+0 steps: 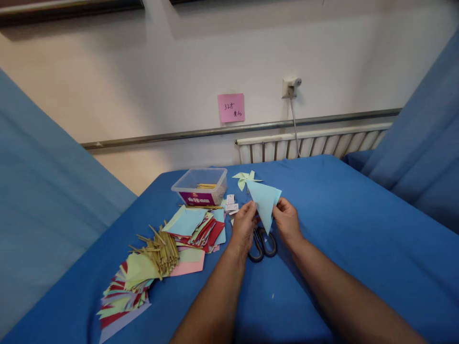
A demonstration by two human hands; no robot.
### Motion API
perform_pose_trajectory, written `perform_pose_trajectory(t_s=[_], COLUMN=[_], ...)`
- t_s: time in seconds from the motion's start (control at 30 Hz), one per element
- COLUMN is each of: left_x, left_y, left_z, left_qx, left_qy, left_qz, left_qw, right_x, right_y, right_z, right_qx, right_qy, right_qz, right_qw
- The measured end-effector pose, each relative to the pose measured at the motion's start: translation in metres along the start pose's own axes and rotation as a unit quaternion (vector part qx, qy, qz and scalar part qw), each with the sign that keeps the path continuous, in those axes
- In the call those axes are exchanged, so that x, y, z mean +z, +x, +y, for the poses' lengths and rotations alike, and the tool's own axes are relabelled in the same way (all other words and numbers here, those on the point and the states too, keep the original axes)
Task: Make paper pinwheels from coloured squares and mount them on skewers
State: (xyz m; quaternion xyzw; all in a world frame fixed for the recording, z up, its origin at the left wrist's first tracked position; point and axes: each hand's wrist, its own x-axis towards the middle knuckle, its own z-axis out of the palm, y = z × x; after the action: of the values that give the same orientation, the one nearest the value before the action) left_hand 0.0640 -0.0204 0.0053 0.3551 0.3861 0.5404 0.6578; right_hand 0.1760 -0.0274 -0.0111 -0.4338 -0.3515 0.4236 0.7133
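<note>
- The counter (358,239) has a big blue cloth on it, and it lies under both hands.
- A big messy pile of colored paper (124,291) sits far out to the left of the left hand, closer to the person. It has red, green, pink and purple sheets.
- More colored sheets (195,227) lie just left of the left hand.
- A clear plastic box (201,186) stands past the left hand, a bit to the left. It has some yellow sticks inside.
- A heap of yellow sticks (163,248) lies on the paper, to the left of the left hand.
- The left hand (244,227) pinches the left edge of the light blue paper (264,200).
- The right hand (287,220) pinches the right edge of the same paper. The hands are close, with the folded paper held up between them, pointing down.
- Black scissors (263,243) lie on the counter right under the hands, between the wrists.
- A pale green paper pinwheel (245,179) lies just past the hands.
- Small white paper bits (231,204) lie just beside the left hand's fingertips.
</note>
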Motion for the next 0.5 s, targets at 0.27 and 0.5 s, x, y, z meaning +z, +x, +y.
perform_pose_trajectory(t_s=[0.27,0.5], left_x=[0.015,0.01], left_y=[-0.014,-0.005], left_z=[0.001,-0.005], left_qx=[0.123,0.163], left_qy=[0.134,0.035], left_qz=[-0.084,0.066], left_qw=[0.98,0.984], right_x=[-0.006,-0.004], right_y=[-0.001,0.0], right_z=[0.004,0.002], right_qx=[-0.114,-0.091], right_qy=[-0.166,-0.108], right_qz=[-0.014,-0.013], right_qw=[0.979,0.99])
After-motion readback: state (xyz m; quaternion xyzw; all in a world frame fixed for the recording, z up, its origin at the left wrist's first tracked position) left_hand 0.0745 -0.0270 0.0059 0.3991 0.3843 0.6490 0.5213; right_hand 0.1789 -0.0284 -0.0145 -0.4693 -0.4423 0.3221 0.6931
